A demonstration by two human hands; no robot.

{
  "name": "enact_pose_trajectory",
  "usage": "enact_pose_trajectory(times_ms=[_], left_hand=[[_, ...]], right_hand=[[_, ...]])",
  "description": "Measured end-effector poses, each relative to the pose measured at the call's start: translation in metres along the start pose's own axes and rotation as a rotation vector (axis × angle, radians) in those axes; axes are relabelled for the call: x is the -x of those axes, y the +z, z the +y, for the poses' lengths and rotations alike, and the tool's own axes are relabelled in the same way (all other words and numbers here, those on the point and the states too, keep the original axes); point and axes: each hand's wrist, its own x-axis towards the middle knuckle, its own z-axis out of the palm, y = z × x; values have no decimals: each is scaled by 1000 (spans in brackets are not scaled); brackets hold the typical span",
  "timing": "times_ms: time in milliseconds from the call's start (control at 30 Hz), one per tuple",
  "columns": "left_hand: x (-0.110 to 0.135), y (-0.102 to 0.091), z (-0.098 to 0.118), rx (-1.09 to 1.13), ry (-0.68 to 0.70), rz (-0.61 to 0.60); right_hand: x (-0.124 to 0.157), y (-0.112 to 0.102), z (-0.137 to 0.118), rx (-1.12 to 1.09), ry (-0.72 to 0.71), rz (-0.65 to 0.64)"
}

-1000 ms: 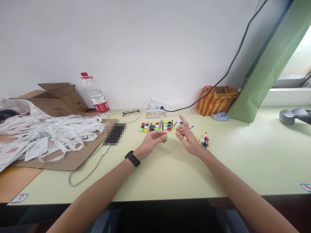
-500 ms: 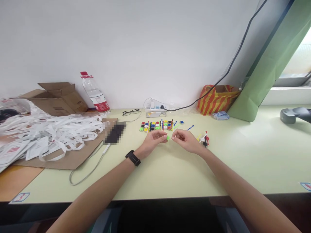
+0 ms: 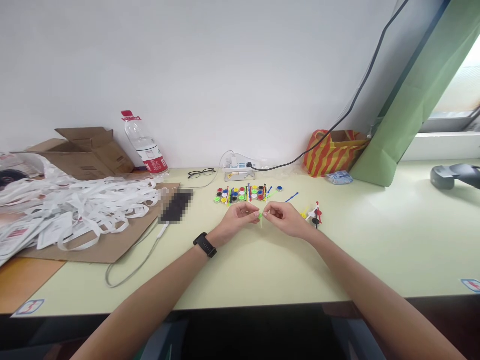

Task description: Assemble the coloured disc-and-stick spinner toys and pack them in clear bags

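Note:
My left hand [image 3: 237,220] and my right hand [image 3: 285,219] meet fingertip to fingertip over the pale green table [image 3: 262,260]. Both pinch a small green plastic piece [image 3: 260,216] between them, its thin stem pointing down. A black watch sits on my left wrist. Just beyond my hands lies a row of small coloured caps and pins [image 3: 245,193]. A few loose red, white and black pins [image 3: 314,214] lie right of my right hand, and a blue pin [image 3: 291,198] lies behind it.
A heap of white lanyards [image 3: 71,207] on cardboard fills the left, with an open carton [image 3: 80,152] and a water bottle [image 3: 144,145] behind. Glasses [image 3: 202,173], a power strip [image 3: 240,169], a striped bag [image 3: 333,152] and a green curtain [image 3: 416,100] line the back.
My right hand, open with fingers raised a second ago, has closed and come left to meet my left hand at the green piece. Both hands have since stayed together.

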Motion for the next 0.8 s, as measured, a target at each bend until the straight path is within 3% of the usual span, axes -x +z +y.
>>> enact_pose_trajectory(times_ms=[567, 633, 733, 800], left_hand=[[1, 2, 2, 6, -7, 23], [1, 1, 1, 15, -1, 67], [0, 1, 2, 27, 5, 138], [0, 1, 4, 29, 10, 177]], right_hand=[[0, 2, 0, -41, 15, -18], [0, 4, -2, -179, 78, 14], [-2, 6, -4, -507, 294, 78], [-4, 5, -4, -688, 437, 12]])
